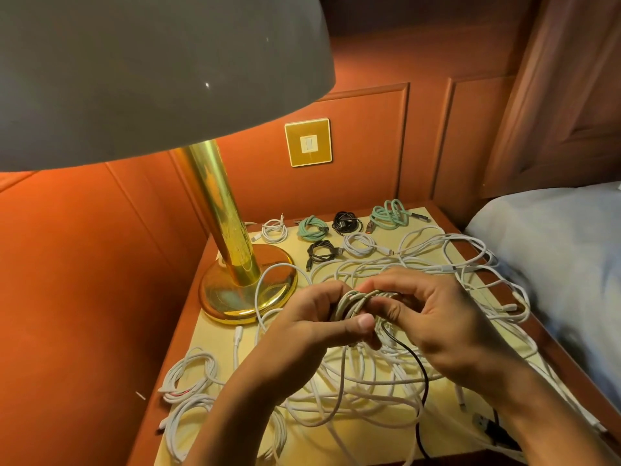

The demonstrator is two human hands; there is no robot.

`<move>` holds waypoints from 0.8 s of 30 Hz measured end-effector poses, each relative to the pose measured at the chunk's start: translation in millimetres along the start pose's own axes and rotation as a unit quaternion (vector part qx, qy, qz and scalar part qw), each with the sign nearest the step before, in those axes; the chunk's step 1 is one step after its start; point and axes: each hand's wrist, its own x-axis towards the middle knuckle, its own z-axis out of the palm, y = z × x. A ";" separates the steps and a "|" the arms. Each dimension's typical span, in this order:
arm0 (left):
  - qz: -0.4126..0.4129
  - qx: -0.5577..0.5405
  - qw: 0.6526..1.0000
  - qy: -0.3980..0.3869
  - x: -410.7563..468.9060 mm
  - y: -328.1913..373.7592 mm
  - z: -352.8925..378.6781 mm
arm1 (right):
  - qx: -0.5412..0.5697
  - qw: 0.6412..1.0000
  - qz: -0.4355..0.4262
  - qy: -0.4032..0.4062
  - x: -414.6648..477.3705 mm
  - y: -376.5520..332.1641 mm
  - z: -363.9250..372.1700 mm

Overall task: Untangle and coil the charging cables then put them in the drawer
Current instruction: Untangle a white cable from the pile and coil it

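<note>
A small coil of pale braided cable (pixel 354 302) is held above the nightstand between both hands. My left hand (pixel 319 317) grips the coil with its thumb across the front. My right hand (pixel 433 314) pinches the coil's right side with curled fingers. Under the hands spreads a big tangle of white cables (pixel 369 381), with one black cable (pixel 421 371) running through it. Several finished coils lie at the back: a white coil (pixel 274 230), a mint coil (pixel 312 228), a black coil (pixel 346 223) and a looser mint bundle (pixel 389 215). No drawer is in view.
A brass lamp base (pixel 247 290) stands at the nightstand's back left, its grey shade (pixel 151 72) filling the upper left. More white coils (pixel 191 375) lie at the front left. A bed with a blue pillow (pixel 564 264) borders the right. A wall switch (pixel 308 142) sits behind.
</note>
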 end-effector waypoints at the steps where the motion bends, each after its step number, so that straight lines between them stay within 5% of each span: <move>1: 0.003 -0.003 1.000 0.003 0.8 -0.9 0.0 | 0.009 1.000 0.004 -0.001 -0.4 0.4 -0.4; 12: 0.122 0.003 0.981 0.151 4.7 -10.3 0.0 | -0.054 0.996 -0.066 0.033 -2.3 -9.7 10.3; 16: 0.095 0.021 0.986 0.136 3.5 -6.9 -1.1 | -0.051 0.995 -0.059 0.061 -5.7 -6.1 6.5; 24: 0.072 0.289 0.946 0.126 1.1 -9.1 -4.0 | -0.006 0.999 0.041 0.030 -3.5 8.9 -9.3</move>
